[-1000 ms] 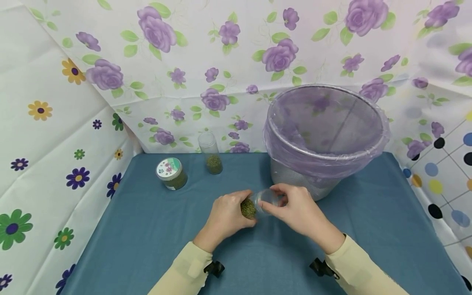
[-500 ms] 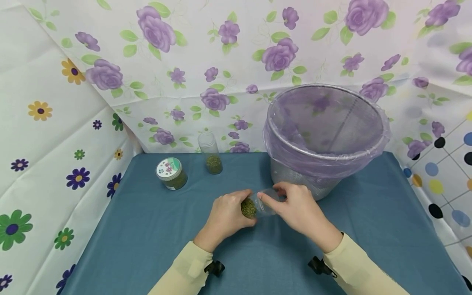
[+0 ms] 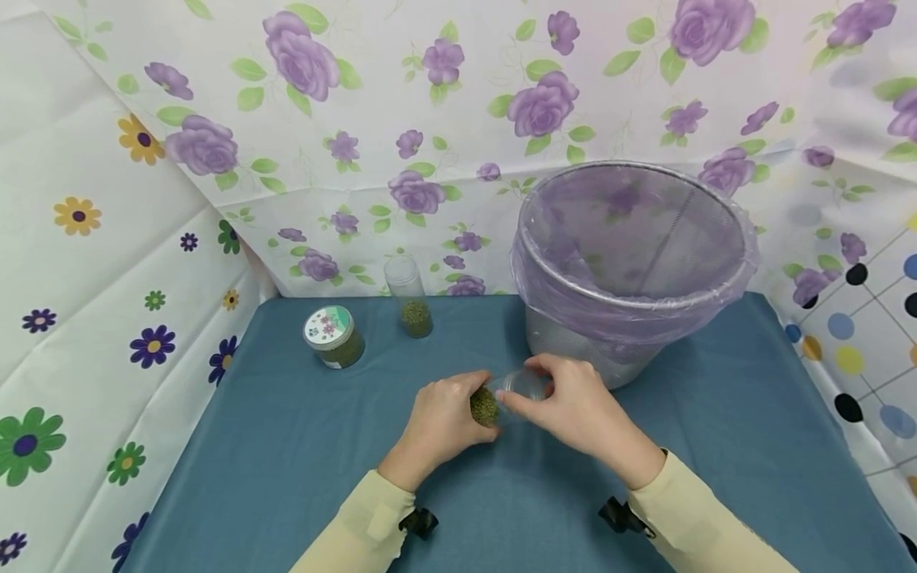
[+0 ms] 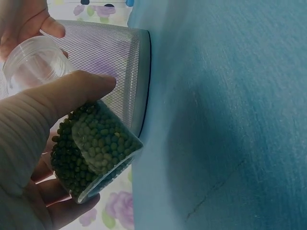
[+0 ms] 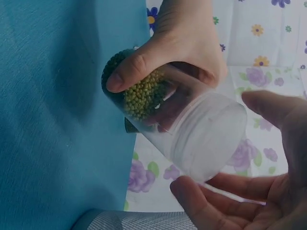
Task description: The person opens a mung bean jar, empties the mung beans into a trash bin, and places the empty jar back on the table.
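Low over the table, my left hand [image 3: 447,418] grips a clear jar [image 4: 103,141] part-filled with green beans, probably mung beans. The jar is tilted, its base toward the left and its lid end toward the right. At that end sits a translucent lid [image 5: 213,136], with thumb and fingers of my right hand [image 3: 573,402] around its edge. The left thumb [image 5: 139,67] lies across the jar's side. Whether the lid is loose cannot be told.
A round tub [image 3: 333,338] with a printed lid stands at the back left, beside a tall clear jar [image 3: 411,298] holding some green beans. A mesh bin [image 3: 573,338] with a purple liner is right behind my right hand. Patterned cloths back the blue table [image 3: 301,461].
My right thumb and fingers shift around the lid: the thumb goes up, then comes back down. The left hand and its jar stay nearly in place.
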`<state>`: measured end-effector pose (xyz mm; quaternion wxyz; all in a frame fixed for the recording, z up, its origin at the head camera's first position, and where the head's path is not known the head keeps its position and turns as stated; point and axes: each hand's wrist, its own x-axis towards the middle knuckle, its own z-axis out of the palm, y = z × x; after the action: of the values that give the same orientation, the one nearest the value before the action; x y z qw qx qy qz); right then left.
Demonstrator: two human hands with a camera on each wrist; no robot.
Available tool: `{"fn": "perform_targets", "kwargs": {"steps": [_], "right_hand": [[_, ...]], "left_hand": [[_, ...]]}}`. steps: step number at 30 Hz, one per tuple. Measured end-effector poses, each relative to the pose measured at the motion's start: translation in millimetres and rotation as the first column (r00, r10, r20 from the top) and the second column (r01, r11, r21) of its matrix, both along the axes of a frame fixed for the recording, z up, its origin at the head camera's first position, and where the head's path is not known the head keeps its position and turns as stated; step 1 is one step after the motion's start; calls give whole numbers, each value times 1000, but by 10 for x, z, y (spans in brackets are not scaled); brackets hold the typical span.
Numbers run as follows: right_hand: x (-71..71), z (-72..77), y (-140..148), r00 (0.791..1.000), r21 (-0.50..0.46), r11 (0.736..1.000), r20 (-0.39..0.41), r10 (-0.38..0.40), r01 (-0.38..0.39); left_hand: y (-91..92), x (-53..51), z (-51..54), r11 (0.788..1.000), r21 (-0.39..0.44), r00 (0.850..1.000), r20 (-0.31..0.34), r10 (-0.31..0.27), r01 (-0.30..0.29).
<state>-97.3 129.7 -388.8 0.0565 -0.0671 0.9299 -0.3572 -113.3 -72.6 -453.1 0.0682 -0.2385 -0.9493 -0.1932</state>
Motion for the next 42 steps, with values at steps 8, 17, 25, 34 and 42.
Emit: {"fn": "perform_targets", "kwargs": {"steps": [8,17,25,34,42], "right_hand": [[-12,-15,-42,999,90,995,-10,-50,50],[-6,-18,-33,996,82,997,-84,14,-7],[-3,-15,-52,1000,72,997,-15,-27,28],[9,7,-36,1000,43,999,-15,9,-8],[21,1,-19,991,50,996,-107,85,-80]], "left_hand": [[8,-6,12,1000,-2,1000,-25,-15,15],[-6,-7,-2,1000,-4,1000,-19,2,-2],[-8,-1,17,1000,-12,1000,-21,13,-13],[-20,-10,-4,1000,-9,1000,-14,16,-17],[-27,-25,9,1000,1,1000,-16,18,-18]]}}
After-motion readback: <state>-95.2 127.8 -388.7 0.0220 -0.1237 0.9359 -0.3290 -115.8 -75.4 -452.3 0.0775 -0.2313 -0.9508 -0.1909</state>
